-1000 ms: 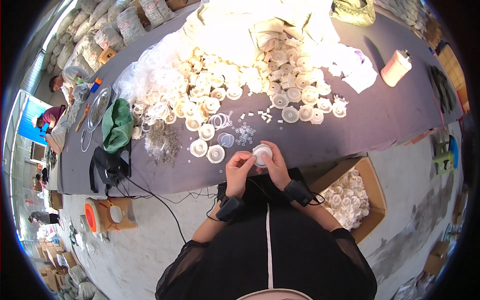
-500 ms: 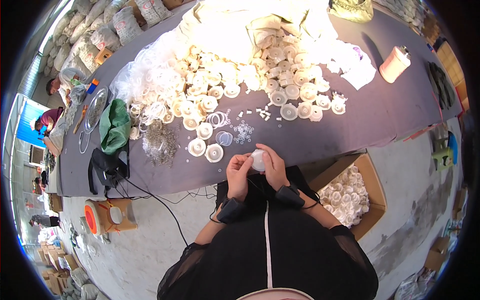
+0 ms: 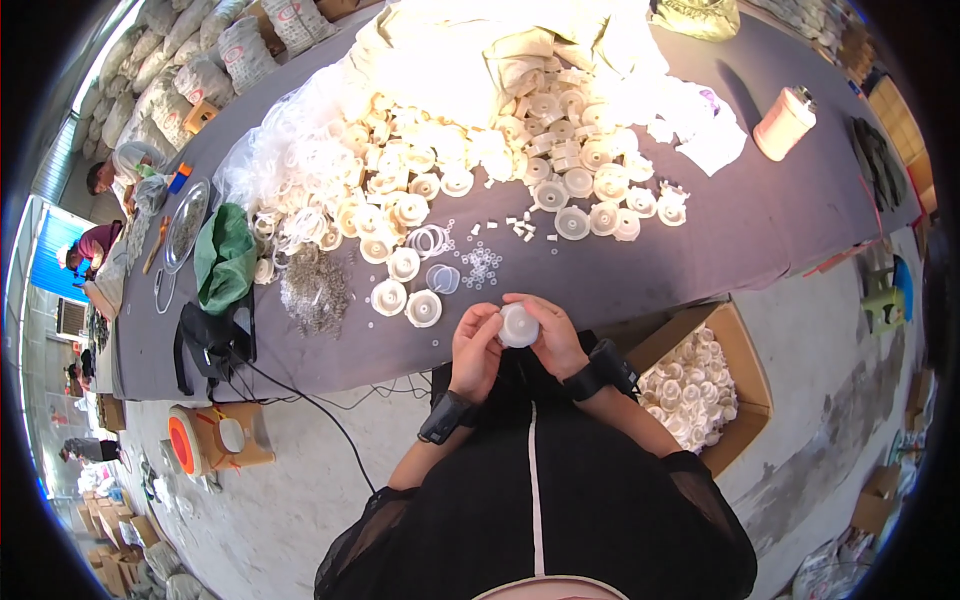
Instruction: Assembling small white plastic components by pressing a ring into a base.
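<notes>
A round white plastic cap [image 3: 519,327] is held between my two hands just off the table's front edge. My left hand [image 3: 475,350] grips its left rim with thumb and fingers, and my right hand [image 3: 556,340] closes on its right side. Beyond them on the table lie small clear rings [image 3: 481,264], thin clear discs [image 3: 443,278] and a few little white cylinders [image 3: 522,227]. Two white wheel-like plastic parts [image 3: 423,308] sit at the near end of a large heap of such parts [image 3: 575,150]. A tangle of small metal springs [image 3: 315,292] lies left of them.
A grey cloth covers the table [image 3: 700,240]. On it are a green cloth bag [image 3: 225,258], an oval metal tray [image 3: 187,228] and a pink thread cone [image 3: 785,124]. Below right stands a cardboard box [image 3: 745,375] of white parts; a cable [image 3: 320,405] hangs at left. Other people work far left.
Both hands have come slightly nearer to me with the cap. My right hand has turned and shifted right, so more of the cap's round face shows.
</notes>
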Available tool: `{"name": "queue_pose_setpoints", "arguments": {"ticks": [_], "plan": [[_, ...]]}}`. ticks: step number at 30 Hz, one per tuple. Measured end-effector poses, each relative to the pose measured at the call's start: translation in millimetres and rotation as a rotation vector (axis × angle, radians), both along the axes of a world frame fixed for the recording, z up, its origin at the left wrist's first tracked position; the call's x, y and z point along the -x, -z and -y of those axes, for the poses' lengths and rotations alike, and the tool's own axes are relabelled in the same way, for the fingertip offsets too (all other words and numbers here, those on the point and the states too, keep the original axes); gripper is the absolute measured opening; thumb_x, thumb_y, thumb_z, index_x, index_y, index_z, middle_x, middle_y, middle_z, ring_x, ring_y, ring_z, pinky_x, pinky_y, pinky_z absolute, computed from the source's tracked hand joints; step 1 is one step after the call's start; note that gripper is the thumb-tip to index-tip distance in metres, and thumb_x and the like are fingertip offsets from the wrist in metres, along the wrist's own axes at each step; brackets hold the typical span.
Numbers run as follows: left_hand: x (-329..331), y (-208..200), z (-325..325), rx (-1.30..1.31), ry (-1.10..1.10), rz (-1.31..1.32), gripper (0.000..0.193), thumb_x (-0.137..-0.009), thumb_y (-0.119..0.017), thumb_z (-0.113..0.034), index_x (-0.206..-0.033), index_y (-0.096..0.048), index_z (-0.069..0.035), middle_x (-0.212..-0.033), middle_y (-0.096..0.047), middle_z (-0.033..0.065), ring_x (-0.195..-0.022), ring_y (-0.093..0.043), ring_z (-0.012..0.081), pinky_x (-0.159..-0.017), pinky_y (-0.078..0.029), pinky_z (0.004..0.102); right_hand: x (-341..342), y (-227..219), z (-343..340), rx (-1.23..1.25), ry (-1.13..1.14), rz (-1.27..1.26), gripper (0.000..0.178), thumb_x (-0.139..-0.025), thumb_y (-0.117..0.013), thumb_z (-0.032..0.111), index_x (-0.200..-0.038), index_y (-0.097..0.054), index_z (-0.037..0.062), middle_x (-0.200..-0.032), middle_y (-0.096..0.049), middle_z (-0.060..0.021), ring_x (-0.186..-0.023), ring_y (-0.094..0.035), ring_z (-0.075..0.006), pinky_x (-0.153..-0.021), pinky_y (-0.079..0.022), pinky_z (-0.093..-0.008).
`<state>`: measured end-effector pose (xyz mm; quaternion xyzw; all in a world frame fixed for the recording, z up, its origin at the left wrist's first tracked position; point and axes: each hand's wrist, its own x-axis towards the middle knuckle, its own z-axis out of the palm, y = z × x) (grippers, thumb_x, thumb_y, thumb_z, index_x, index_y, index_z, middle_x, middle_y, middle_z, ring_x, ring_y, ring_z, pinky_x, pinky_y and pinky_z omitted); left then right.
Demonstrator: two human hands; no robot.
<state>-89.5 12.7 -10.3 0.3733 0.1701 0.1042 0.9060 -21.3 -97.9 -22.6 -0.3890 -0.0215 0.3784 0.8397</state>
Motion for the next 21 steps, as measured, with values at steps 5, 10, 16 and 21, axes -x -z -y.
{"name": "queue_pose_setpoints", "arguments": {"ticks": [5, 10, 16, 21], "plan": [[0.9, 1.0, 5.6, 0.079, -0.108, 0.011, 0.008, -0.085, -0.052, -0.007, -0.093, -0.050, -0.005, -0.087, -0.055, 0.0025, -0.079, -0.056, 0.0108, -0.071, -0.047, 0.0249, 10.1, -6.1, -7.1, 0.172, 0.222, 0.074, 0.026, -0.092, -0.041, 0.019, -0.102, -0.057, 0.0011, -0.085, -0.058, -0.0002, -0.075, -0.054, -0.0054, -0.063, -0.045, -0.0183], [0.1, -1.9, 12.5, 0.043, -0.195, -0.006, 0.008, -0.085, -0.053, -0.009, -0.092, -0.049, -0.005, -0.087, -0.055, 0.0018, -0.078, -0.055, 0.0099, -0.069, -0.046, 0.0239, 22.5, -0.2, -15.2, 0.247, 0.367, 0.195, 0.027, -0.092, -0.039, 0.018, -0.107, -0.054, 0.0011, -0.082, -0.053, 0.0012, -0.073, -0.048, -0.0044, -0.065, -0.041, -0.0184], [-1.2, 5.8, 15.0, -0.017, -0.253, 0.034, 0.008, -0.086, -0.052, -0.010, -0.092, -0.048, -0.006, -0.085, -0.055, 0.0012, -0.077, -0.055, 0.0094, -0.068, -0.046, 0.0235, 33.3, -0.9, -16.6, 0.210, 0.434, 0.211, 0.030, -0.093, -0.036, 0.016, -0.116, -0.046, -0.0001, -0.096, -0.053, -0.0030, -0.082, -0.047, -0.0066, -0.072, -0.041, -0.0205], [-1.6, 6.0, 12.7, -0.006, -0.220, 0.074, 0.009, -0.087, -0.051, -0.009, -0.094, -0.048, -0.006, -0.088, -0.056, 0.0026, -0.080, -0.055, 0.0109, -0.069, -0.046, 0.0252, 37.0, -6.0, -17.8, 0.257, 0.470, 0.355, 0.030, -0.092, -0.036, 0.012, -0.119, -0.043, -0.0003, -0.105, -0.053, -0.0068, -0.087, -0.048, -0.0087, -0.073, -0.042, -0.0224]]}}
